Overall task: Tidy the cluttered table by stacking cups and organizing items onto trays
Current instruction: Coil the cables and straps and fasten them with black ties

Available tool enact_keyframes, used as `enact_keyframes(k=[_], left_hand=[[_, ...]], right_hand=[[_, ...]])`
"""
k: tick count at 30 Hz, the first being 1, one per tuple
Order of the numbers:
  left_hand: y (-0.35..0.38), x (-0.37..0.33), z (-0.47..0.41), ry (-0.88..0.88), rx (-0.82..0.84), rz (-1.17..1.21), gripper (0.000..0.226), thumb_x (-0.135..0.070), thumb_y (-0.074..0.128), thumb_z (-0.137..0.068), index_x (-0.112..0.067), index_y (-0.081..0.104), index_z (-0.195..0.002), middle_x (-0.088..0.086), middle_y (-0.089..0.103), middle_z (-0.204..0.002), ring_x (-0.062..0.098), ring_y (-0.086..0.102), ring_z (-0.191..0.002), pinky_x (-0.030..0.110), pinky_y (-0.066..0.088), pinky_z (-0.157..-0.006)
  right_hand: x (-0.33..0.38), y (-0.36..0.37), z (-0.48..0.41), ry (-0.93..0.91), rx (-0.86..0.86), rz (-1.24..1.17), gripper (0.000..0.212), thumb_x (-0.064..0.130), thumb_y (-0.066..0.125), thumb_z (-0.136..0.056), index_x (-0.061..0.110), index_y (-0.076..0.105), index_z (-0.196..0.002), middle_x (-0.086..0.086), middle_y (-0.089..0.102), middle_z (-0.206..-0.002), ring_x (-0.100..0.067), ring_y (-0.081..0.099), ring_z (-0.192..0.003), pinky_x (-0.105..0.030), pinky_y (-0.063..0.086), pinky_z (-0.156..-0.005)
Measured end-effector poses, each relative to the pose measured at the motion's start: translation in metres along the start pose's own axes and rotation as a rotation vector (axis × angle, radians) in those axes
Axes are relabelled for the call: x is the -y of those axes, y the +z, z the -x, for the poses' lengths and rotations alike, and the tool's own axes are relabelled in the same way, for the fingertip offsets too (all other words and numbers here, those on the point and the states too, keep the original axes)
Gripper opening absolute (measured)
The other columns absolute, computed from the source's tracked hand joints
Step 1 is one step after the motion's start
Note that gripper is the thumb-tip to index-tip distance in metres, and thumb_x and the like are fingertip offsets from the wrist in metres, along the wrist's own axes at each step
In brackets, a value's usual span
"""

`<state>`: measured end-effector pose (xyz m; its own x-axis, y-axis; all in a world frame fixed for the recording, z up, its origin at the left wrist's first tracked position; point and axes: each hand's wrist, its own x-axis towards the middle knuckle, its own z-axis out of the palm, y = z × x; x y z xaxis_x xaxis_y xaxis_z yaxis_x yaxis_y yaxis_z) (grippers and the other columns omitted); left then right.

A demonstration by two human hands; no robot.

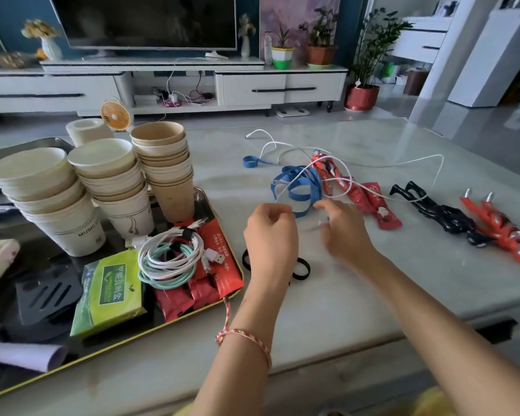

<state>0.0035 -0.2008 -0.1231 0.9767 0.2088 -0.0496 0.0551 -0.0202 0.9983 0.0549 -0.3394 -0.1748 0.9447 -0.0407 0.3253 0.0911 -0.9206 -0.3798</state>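
a: white cable [397,161], lying where?
b: sprawling on the table [373,280], tangling with a blue strap [300,187], right of the tray [241,277] carrying stacked cups [102,175].
a: gripping?
b: pinching it with the left hand [272,238]; blurring at the right hand [344,232], cannot tell.

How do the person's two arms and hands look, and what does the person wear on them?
Both forearms are bare: no sleeves, gloves or watch show. The left hand and the right hand carry no ring that I can see. Round the left wrist sits a thin braided bracelet in pink, red and pale strands, with a loose tail.
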Motion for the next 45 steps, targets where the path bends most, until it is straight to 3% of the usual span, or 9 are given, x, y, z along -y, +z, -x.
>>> enact_keyframes(k=[5,10,15,23,28,32,37,41,45], left_hand=[[0.017,0.004,-0.002,-0.179,-0.022,0.179,0.016,-0.002,0.046,-0.084,-0.012,0.059,-0.084,0.004,0.060,-0.078,0.020,0.055,-0.071,0.032,0.047,-0.076],[0.029,0.004,-0.010,-0.244,-0.039,0.151,0.006,-0.015,0.044,-0.091,-0.011,0.048,-0.088,0.004,0.048,-0.078,0.021,0.046,-0.073,0.029,0.040,-0.071],[0.032,-0.007,-0.006,-0.236,0.147,0.373,0.028,-0.014,0.037,-0.099,-0.007,0.055,-0.079,-0.001,0.057,-0.052,0.012,0.056,-0.048,0.023,0.052,-0.053],[0.009,-0.025,0.021,-0.318,0.611,0.270,0.023,-0.011,0.038,-0.088,-0.014,0.046,-0.067,-0.009,0.024,-0.037,0.003,0.017,-0.029,0.012,0.010,-0.031],[-0.007,-0.029,0.035,-0.328,0.855,0.495,0.016,-0.022,0.048,-0.074,-0.017,0.053,-0.060,-0.011,0.016,-0.041,0.003,0.012,-0.034,0.016,0.009,-0.034],[-0.022,-0.032,0.028,-0.255,0.801,0.832,0.011,-0.020,0.051,-0.075,-0.019,0.057,-0.066,-0.010,0.013,-0.049,0.005,0.009,-0.042,0.016,0.009,-0.037],[-0.039,-0.025,0.013,-0.290,0.750,1.300,0.026,-0.016,0.036,-0.091,-0.009,0.060,-0.085,-0.012,0.025,-0.051,0.002,0.016,-0.043,0.020,0.018,-0.036],[-0.032,-0.027,0.010,-0.184,0.653,1.066,0.024,-0.020,0.036,-0.089,-0.015,0.060,-0.093,-0.011,0.035,-0.048,0.003,0.017,-0.044,0.016,0.022,-0.037],[-0.018,-0.026,0.009,-0.167,0.581,0.778,0.028,-0.021,0.032,-0.098,-0.015,0.057,-0.087,-0.011,0.037,-0.047,0.002,0.026,-0.038,0.009,0.021,-0.035]], right_hand=[[-0.011,0.001,-0.007,-0.060,0.121,0.176,0.019,0.019,0.049,-0.092,0.017,0.065,-0.103,-0.003,0.057,-0.111,-0.025,0.046,-0.109,-0.034,0.029,-0.090],[-0.005,-0.026,0.007,-0.132,-0.057,-0.066,0.014,0.009,0.050,-0.091,0.006,0.063,-0.089,-0.008,0.060,-0.096,-0.027,0.052,-0.094,-0.035,0.036,-0.081],[-0.008,-0.056,0.066,-0.401,-0.015,-0.092,0.005,0.009,0.062,-0.086,0.010,0.066,-0.086,-0.002,0.060,-0.084,-0.021,0.055,-0.078,-0.032,0.043,-0.074],[-0.014,-0.081,0.052,-0.216,-0.305,-0.187,0.063,0.019,0.059,-0.083,0.010,0.034,-0.141,-0.014,0.033,-0.140,-0.025,0.030,-0.129,-0.032,0.023,-0.108],[-0.005,-0.079,0.040,-0.210,-0.272,-0.151,0.019,0.024,0.058,-0.083,0.015,0.068,-0.096,-0.004,0.056,-0.124,-0.021,0.044,-0.114,-0.031,0.026,-0.100],[-0.015,-0.079,0.028,-0.149,-0.247,-0.331,0.014,0.012,0.056,-0.090,0.005,0.065,-0.081,0.002,0.059,-0.071,-0.017,0.049,-0.069,-0.034,0.036,-0.070],[-0.023,-0.076,0.028,-0.032,-0.140,-0.515,0.017,0.011,0.052,-0.093,0.004,0.067,-0.093,-0.018,0.063,-0.082,-0.034,0.055,-0.078,-0.034,0.042,-0.070],[-0.010,-0.083,0.038,-0.221,-0.089,-0.335,0.023,0.010,0.048,-0.095,0.008,0.067,-0.108,-0.003,0.052,-0.079,-0.022,0.050,-0.074,-0.034,0.041,-0.071],[0.008,-0.088,0.053,-0.436,0.056,0.054,0.019,0.015,0.051,-0.092,0.010,0.066,-0.081,0.008,0.031,-0.065,-0.029,0.054,-0.066,-0.029,0.030,-0.057]])
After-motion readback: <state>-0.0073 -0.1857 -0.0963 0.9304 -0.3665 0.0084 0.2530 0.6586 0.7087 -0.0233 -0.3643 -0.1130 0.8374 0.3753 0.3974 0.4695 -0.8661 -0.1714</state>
